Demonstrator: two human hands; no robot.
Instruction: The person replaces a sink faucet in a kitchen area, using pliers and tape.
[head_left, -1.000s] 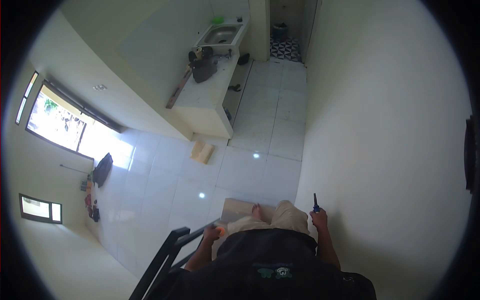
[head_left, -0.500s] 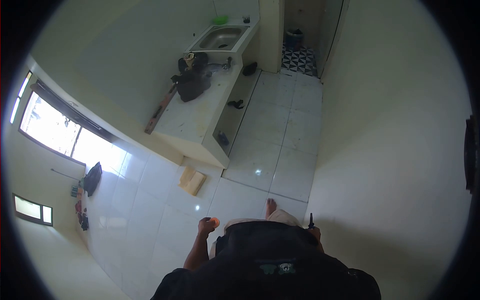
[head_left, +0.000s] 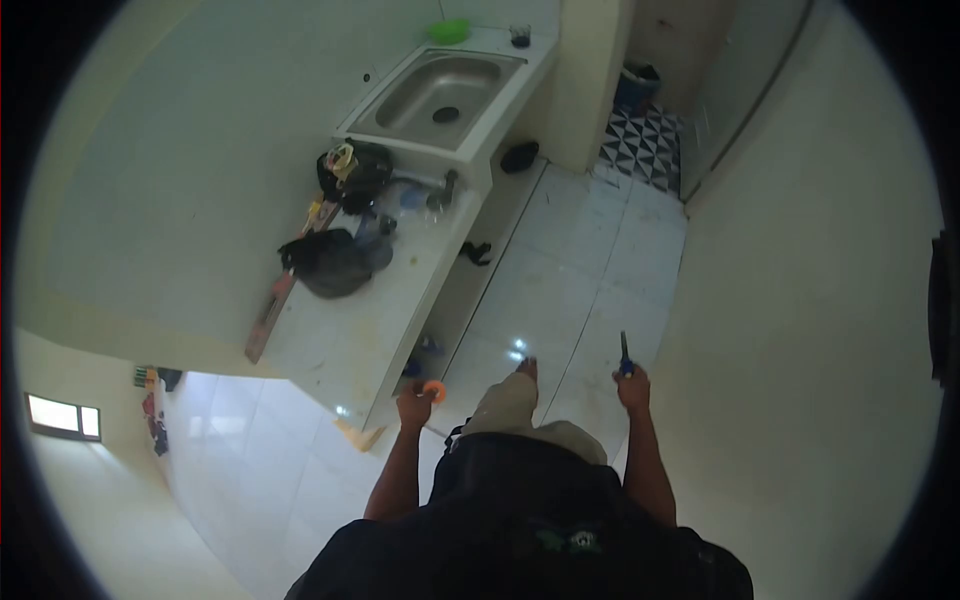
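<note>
My left hand is closed on an orange ring-shaped roll, held just off the front corner of the white tiled counter. Farther right, my right hand grips a slim tool with a blue handle. Its dark, narrow end points up and away from me; its exact kind is too small to make out. Both hands are apart, in front of my body, over the floor.
A steel sink is set in the counter's far end. On the counter lie a black bag, a dark cloth-like bundle and a long level-like bar. A wall stands to my right; a doorway shows a bucket.
I have moved forward along the counter, so the sink and doorway look nearer. My right hand has come out in front of my body with the tool. The roll stays in my left hand.
</note>
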